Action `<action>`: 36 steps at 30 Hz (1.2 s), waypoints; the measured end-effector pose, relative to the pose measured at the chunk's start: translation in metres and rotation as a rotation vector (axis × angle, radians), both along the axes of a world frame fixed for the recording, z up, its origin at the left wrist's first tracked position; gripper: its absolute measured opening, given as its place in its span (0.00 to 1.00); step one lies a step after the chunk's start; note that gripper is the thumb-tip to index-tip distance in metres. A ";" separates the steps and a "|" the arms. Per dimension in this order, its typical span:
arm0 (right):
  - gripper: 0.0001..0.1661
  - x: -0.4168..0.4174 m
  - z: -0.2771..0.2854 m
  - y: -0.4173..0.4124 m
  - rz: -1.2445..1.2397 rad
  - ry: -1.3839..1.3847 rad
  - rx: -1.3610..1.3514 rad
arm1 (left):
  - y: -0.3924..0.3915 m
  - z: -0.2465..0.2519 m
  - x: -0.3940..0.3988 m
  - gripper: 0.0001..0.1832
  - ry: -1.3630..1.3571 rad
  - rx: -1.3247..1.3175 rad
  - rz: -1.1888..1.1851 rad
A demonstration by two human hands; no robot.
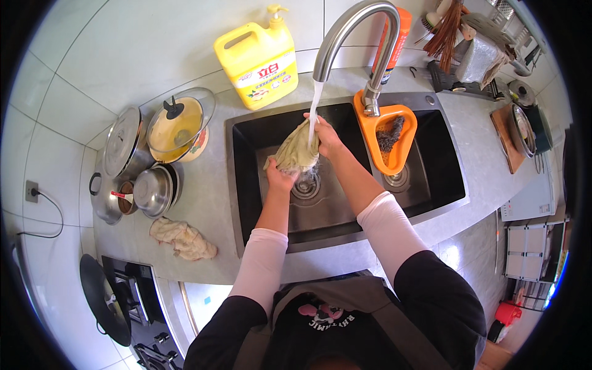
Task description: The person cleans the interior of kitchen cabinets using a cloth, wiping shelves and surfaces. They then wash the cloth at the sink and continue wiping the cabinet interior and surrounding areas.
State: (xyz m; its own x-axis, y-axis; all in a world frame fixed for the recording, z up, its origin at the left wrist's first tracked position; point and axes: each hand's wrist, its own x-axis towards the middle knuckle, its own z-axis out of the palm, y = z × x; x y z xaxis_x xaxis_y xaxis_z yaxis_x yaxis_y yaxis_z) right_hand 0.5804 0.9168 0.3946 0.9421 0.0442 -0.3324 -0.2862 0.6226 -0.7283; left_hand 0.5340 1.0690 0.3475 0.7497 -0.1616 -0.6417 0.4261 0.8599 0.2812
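Note:
A wet, pale green cloth (296,150) is held in both hands over the left basin of the double sink (323,217). My left hand (281,175) grips its lower left end. My right hand (325,135) holds the upper right part, close to the water stream. Water runs from the curved metal faucet (340,30) onto the cloth and drips towards the drain (306,186). The fingers of both hands are partly hidden by the cloth.
An orange strainer basket (407,141) with a dark scourer (391,134) straddles the sink divider. Behind the sink stands a yellow detergent jug (259,64). Pots, metal bowls (152,189) and a crumpled cloth (185,238) lie at left, a wok (101,296) beyond.

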 end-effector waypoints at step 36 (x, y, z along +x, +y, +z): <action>0.13 -0.077 0.006 0.019 0.042 -0.013 -1.591 | -0.036 0.017 -0.035 0.17 -0.174 0.347 -0.181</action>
